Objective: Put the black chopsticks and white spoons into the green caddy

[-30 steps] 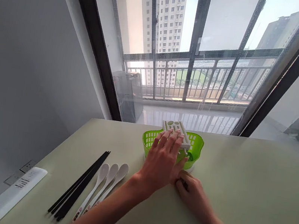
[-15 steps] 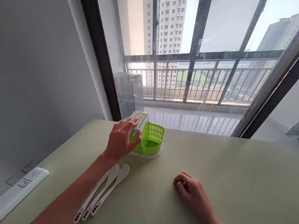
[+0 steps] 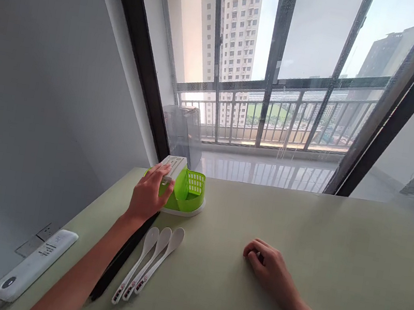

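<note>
My left hand (image 3: 148,193) is closed around the white slotted top of a green utensil holder (image 3: 190,205), which stands on a white base at the table's far left. An openwork basket forms its right side; my fingers and palm cover part of the left. Just in front lie three white spoons (image 3: 161,242) side by side, bowls pointing away from me and dark-red marks on their handle ends. A long black object (image 3: 124,254) shows partly under my left forearm; its kind is unclear. My right hand (image 3: 266,264) rests on the table with fingers curled, apart from everything else.
A long white device (image 3: 34,264), like a power strip, lies along the table's left edge by the wall sockets (image 3: 47,231). The pale green table (image 3: 209,291) ends at a glass door with a dark frame (image 3: 144,56). Beyond it is a railed balcony.
My left hand has shifted the green utensil holder to the left. More of the spoons and the black object now show beside my forearm. My right hand stays in place; the view has turned slightly.
</note>
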`<state>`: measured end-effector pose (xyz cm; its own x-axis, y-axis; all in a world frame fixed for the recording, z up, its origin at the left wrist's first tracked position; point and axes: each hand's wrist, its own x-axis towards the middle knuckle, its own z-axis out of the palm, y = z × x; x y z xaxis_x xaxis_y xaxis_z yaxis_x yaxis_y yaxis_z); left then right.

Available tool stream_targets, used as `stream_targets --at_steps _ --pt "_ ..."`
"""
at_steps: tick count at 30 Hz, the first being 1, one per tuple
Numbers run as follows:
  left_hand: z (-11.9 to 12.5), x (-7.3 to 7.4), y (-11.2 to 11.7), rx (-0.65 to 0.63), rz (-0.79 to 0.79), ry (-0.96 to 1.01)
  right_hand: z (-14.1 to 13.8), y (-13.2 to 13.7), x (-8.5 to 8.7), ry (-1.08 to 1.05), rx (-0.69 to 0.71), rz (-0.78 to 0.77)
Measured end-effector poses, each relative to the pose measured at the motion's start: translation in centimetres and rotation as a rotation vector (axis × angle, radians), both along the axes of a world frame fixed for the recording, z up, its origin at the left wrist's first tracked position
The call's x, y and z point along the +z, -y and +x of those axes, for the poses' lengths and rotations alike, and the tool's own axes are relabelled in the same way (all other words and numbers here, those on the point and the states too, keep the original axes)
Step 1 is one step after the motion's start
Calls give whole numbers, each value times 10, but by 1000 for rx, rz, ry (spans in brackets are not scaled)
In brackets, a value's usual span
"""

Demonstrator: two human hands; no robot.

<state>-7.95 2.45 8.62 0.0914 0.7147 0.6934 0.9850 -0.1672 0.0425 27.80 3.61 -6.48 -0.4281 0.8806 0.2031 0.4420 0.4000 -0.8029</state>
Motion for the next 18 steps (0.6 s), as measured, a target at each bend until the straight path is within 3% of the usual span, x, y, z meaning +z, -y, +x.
stream_targets --at_steps 6,10,15,18 --pt "11 -2 7 55 64 -108 -3 -1 0 -8 -7 17" --pt "54 -25 19 -103 98 -40 -5 -4 -1 -8 -15 31" --pt "132 -75 33 -411 -305 276 -8 1 0 6 -7 57" --pt "169 -98 34 -552 -519 518 -14 10 0 -65 95 101"
